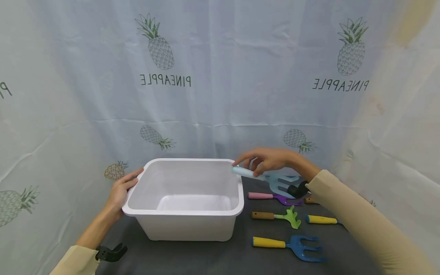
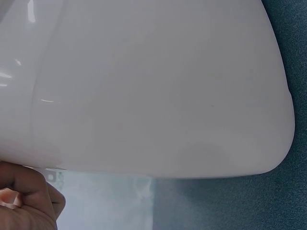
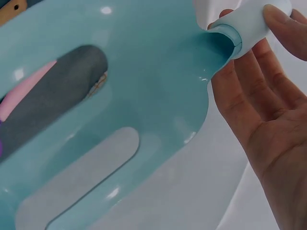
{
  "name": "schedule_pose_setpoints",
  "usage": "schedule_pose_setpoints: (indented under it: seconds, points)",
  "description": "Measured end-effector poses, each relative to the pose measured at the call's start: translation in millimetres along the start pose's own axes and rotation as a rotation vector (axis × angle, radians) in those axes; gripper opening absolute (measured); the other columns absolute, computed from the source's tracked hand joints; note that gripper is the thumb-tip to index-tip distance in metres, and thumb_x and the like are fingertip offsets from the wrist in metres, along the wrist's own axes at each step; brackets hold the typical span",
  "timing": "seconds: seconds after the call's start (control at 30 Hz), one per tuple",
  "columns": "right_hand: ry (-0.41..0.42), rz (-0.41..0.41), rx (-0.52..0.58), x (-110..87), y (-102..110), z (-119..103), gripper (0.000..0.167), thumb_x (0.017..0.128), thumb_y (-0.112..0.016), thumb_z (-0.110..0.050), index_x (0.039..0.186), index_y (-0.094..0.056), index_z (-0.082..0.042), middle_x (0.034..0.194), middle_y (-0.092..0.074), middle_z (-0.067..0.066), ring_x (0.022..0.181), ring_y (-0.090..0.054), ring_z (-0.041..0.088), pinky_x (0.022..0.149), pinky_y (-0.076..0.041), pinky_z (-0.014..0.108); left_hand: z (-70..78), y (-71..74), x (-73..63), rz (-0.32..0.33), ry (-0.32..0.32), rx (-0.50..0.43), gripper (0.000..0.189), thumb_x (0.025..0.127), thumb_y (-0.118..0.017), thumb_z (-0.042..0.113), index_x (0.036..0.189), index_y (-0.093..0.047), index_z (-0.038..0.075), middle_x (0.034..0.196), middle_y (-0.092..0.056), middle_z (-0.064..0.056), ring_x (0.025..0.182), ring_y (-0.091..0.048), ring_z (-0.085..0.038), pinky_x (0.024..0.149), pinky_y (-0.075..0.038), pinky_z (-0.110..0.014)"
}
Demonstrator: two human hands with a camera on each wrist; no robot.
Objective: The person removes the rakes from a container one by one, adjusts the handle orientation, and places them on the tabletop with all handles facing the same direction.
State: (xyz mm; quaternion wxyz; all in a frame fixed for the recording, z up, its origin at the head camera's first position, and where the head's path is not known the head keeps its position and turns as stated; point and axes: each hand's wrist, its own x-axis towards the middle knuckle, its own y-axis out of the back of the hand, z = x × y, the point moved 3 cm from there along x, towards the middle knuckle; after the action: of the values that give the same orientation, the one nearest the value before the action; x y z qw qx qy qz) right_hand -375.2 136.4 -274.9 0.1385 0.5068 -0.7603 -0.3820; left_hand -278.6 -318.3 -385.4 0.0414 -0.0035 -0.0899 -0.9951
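A white plastic basin point(image 1: 185, 225) stands on the dark tabletop, and its inside shows nothing lying in it. At the basin's left rim my left hand point(image 1: 121, 191) grips the edge; curled fingers point(image 2: 29, 194) show under the rim in the left wrist view. My right hand point(image 1: 269, 160) holds a light blue hand fork point(image 1: 245, 172) by its handle, just above the basin's right rim. The fork's tines point right, toward my wrist. In the right wrist view, thumb and fingers pinch the pale handle point(image 3: 254, 26), while the broad blue head point(image 3: 153, 72) fills much of the picture.
Right of the basin lie a purple fork with a pink handle point(image 1: 260, 195), a green rake with a wooden handle point(image 1: 262, 215), a blue fork with a yellow handle point(image 1: 269, 242) and another yellow-handled tool point(image 1: 321, 219). A pineapple-print curtain point(image 1: 220, 95) hangs behind.
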Motion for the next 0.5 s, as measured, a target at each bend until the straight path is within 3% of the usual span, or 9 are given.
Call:
schedule_pose_setpoints:
  seconds: [0.37,0.5]
  points:
    - [-0.029,0.051,0.013,-32.5,-2,26,0.063,0.093,-0.060,0.007,0.152,-0.052,-0.014,0.134,-0.062,0.017,0.101,-0.069,0.029,0.085,-0.059,0.041,-0.9,-1.3,0.2,-0.008,0.023,0.011,0.053,0.113,-0.031,0.023,0.164,-0.025,0.011,0.170,-0.024,-0.021,0.103,-0.060,0.013,0.085,-0.056,-0.019]
    - [-0.071,0.075,0.025,-44.6,-6,35,0.065,0.092,-0.062,0.005,0.152,-0.053,-0.019,0.131,-0.063,0.016,0.104,-0.069,0.032,0.085,-0.060,0.042,-2.7,0.4,1.2,-0.005,0.029,-0.010,0.053,0.113,-0.033,0.023,0.164,-0.026,0.011,0.160,-0.041,-0.008,0.103,-0.062,0.010,0.084,-0.057,-0.021]
